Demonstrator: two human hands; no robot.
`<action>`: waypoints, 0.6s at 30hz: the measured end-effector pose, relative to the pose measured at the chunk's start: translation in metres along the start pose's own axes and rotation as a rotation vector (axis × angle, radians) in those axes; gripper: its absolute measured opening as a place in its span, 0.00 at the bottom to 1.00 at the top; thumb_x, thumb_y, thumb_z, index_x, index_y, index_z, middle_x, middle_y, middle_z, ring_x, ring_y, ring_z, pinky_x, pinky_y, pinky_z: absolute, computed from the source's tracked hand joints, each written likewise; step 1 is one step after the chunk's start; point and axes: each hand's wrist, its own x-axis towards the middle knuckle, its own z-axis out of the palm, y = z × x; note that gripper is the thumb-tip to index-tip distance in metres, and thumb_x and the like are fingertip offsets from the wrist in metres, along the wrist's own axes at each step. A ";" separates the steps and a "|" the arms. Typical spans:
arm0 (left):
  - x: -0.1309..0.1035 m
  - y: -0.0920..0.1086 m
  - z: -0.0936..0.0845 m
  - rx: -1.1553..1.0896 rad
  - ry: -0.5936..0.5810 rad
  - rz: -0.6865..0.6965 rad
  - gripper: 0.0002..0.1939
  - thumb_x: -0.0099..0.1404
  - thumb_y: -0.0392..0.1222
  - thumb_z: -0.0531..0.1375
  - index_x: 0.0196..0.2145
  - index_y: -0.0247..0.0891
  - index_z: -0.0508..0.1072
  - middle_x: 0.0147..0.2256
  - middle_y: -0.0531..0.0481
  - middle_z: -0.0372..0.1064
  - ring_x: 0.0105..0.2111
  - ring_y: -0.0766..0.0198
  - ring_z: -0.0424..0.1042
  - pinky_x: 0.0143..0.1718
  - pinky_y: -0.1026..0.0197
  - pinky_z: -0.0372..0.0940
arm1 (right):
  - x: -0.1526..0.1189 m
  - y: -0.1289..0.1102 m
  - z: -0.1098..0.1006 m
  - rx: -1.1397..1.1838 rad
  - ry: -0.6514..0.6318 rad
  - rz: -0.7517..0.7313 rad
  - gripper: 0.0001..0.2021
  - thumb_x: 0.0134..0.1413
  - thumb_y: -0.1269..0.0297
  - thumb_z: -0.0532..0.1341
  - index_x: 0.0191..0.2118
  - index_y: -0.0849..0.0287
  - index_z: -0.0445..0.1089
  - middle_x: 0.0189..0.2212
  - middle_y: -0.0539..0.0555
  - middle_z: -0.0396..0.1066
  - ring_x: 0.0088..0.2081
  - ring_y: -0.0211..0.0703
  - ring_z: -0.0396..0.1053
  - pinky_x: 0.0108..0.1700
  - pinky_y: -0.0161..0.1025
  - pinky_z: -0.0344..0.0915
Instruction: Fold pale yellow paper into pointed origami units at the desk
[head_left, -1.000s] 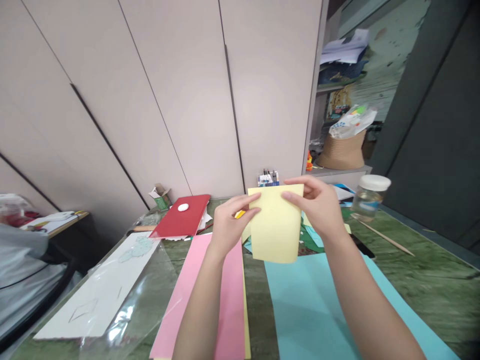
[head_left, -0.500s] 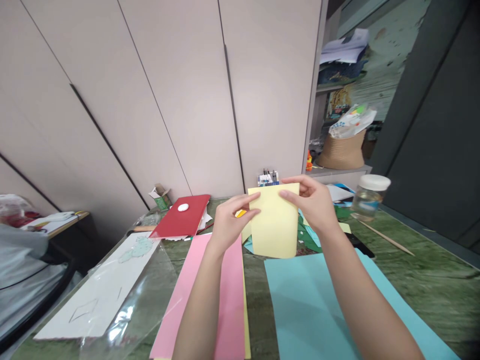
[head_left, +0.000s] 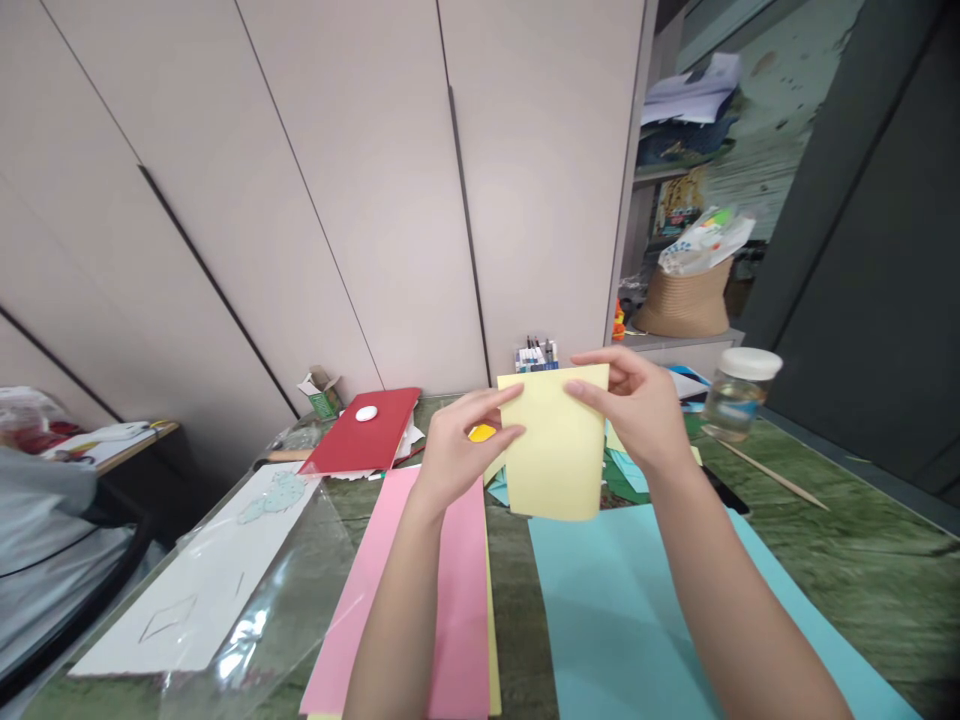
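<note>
A pale yellow sheet of paper [head_left: 555, 450] is held up above the table, facing me, its lower edge slightly curved. My left hand [head_left: 466, 445] pinches its left edge near the top between thumb and fingers. On the other side, my right hand [head_left: 630, 405] grips the upper right corner, thumb in front and fingers behind. Below lie pink paper [head_left: 457, 600] with a yellow edge showing under it, and light blue paper [head_left: 615, 610] under my right forearm. Green and blue paper pieces are partly hidden behind the yellow sheet.
A red folder [head_left: 367, 440] bears a white round object [head_left: 366, 413]. To the left lies a white drawing sheet [head_left: 187, 600] under clear plastic film. A lidded jar [head_left: 739, 395], a wooden stick [head_left: 772, 472] and a pen holder [head_left: 536, 355] stand or lie further back.
My right hand and the sheet's right edge have shifted slightly to the right. The sheet now faces me a little wider. My left hand has barely moved.
</note>
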 end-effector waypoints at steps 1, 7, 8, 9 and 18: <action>0.000 0.002 -0.001 -0.002 -0.008 -0.004 0.21 0.55 0.36 0.65 0.48 0.45 0.74 0.35 0.49 0.71 0.30 0.68 0.68 0.32 0.64 0.68 | 0.000 -0.001 0.000 0.004 0.000 0.001 0.12 0.40 0.63 0.70 0.35 0.55 0.73 0.29 0.51 0.77 0.30 0.43 0.74 0.31 0.38 0.72; -0.003 0.010 -0.003 -0.066 -0.012 -0.054 0.23 0.55 0.35 0.65 0.49 0.45 0.73 0.41 0.46 0.71 0.29 0.69 0.68 0.30 0.65 0.69 | 0.001 0.001 -0.005 0.086 -0.109 0.080 0.19 0.44 0.60 0.68 0.45 0.52 0.70 0.31 0.50 0.77 0.32 0.44 0.75 0.32 0.38 0.71; -0.003 0.010 -0.003 -0.076 -0.001 -0.065 0.23 0.55 0.36 0.65 0.50 0.45 0.73 0.41 0.46 0.71 0.29 0.69 0.68 0.30 0.65 0.69 | 0.001 0.001 -0.006 0.097 -0.148 0.104 0.21 0.45 0.59 0.68 0.47 0.52 0.68 0.33 0.51 0.77 0.33 0.44 0.75 0.32 0.38 0.71; -0.003 0.010 -0.003 -0.083 0.010 -0.075 0.23 0.55 0.36 0.65 0.50 0.45 0.73 0.40 0.46 0.70 0.29 0.69 0.68 0.30 0.64 0.69 | 0.002 0.002 -0.007 0.101 -0.185 0.126 0.22 0.45 0.58 0.67 0.48 0.51 0.68 0.35 0.52 0.77 0.35 0.45 0.75 0.33 0.39 0.71; -0.003 0.005 -0.005 -0.095 0.019 -0.067 0.23 0.57 0.36 0.64 0.51 0.47 0.72 0.39 0.47 0.70 0.31 0.68 0.68 0.33 0.63 0.69 | 0.004 0.004 -0.014 0.094 -0.265 0.213 0.18 0.42 0.62 0.69 0.43 0.55 0.73 0.39 0.56 0.77 0.39 0.51 0.75 0.38 0.43 0.73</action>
